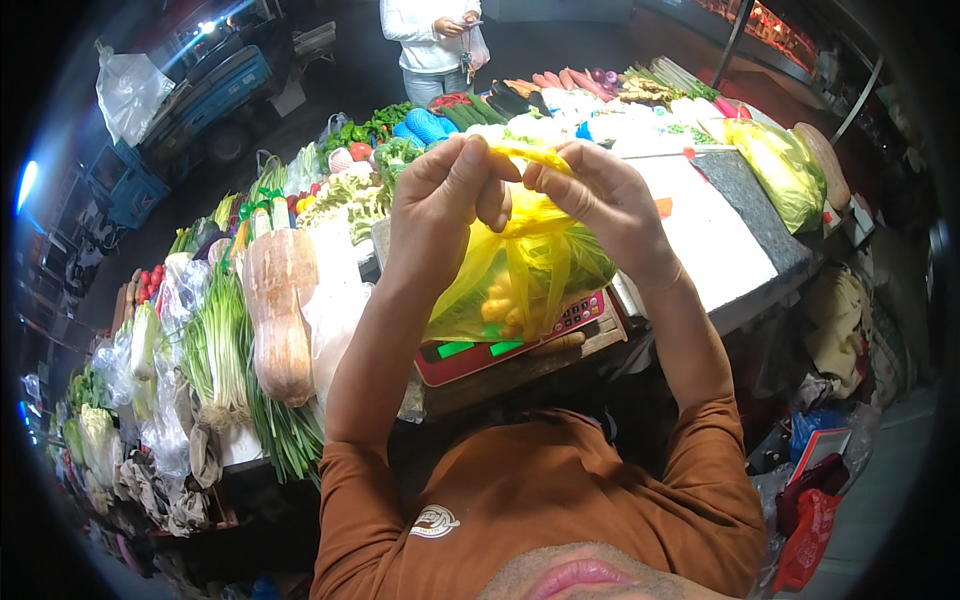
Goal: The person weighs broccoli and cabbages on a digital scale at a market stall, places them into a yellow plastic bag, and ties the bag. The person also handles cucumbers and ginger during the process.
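A translucent yellow plastic bag [525,262] of produce rests over a red digital scale [465,364]. Green leaves and a knobbly yellowish piece like ginger show through its side. My left hand [457,184] pinches one end of the bag's twisted top between thumb and fingers. On the other end, my right hand [600,191] grips the same yellow plastic, so a strip stretches between both hands above the bag. The bag covers the scale's pan and part of its keypad; two lit green displays show below it.
A large butternut-type squash [281,315] and spring onions [221,345] lie to the left. Cauliflower [349,195] sits behind them. At the right are a white board [705,232] and another full yellow bag [780,169]. A person [431,45] stands across the stall holding a phone.
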A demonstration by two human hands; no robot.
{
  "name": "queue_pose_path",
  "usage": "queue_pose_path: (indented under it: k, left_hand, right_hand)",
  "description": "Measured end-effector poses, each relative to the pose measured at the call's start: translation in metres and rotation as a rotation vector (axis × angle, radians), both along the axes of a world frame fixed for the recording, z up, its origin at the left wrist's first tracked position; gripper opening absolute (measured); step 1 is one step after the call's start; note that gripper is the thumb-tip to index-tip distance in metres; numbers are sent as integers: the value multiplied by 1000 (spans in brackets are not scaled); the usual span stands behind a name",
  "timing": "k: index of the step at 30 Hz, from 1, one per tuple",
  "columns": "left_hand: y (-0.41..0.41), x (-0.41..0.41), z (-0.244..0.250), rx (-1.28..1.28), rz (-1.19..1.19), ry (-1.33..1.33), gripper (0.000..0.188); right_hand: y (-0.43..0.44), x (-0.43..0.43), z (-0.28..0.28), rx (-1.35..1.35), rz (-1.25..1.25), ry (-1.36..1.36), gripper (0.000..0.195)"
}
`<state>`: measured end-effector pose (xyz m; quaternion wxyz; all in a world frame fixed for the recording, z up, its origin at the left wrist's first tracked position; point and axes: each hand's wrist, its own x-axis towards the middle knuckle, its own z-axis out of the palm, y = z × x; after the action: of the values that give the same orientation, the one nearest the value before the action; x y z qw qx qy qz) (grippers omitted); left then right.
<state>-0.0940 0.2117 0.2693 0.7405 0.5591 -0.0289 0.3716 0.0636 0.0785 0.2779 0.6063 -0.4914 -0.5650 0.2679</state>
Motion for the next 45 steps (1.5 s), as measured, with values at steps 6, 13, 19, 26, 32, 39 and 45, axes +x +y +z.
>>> queue_pose_path:
  k: [6, 13, 19, 26, 32, 39, 45]
  left_hand:
    - [-9, 5, -5, 145, -9, -14, 32]
    - [-5, 11, -5, 198, -59, -40, 27]
    - [-4, 7, 6, 31, -94, 5, 34]
    - [31, 7, -11, -127, -225, -60, 27]
    - [28, -15, 8, 202, 128, 270, 38]
    - [64, -76, -1, 213, 394, 341, 44]
    - [64, -106, -49, 83, 523, 335, 45]
  right_hand:
    - [-18, -15, -5, -139, -86, -195, 63]
    - [-17, -11, -19, -9, -172, -758, 49]
    - [-2, -29, -39, 46, -332, -651, 26]
    - [9, -28, -40, 49, -361, -696, 26]
    - [18, -30, -32, 35, -353, -487, 31]
    - [88, 59, 14, 14, -391, -271, 37]
    - [193, 170, 67, 56, -524, -606, 44]
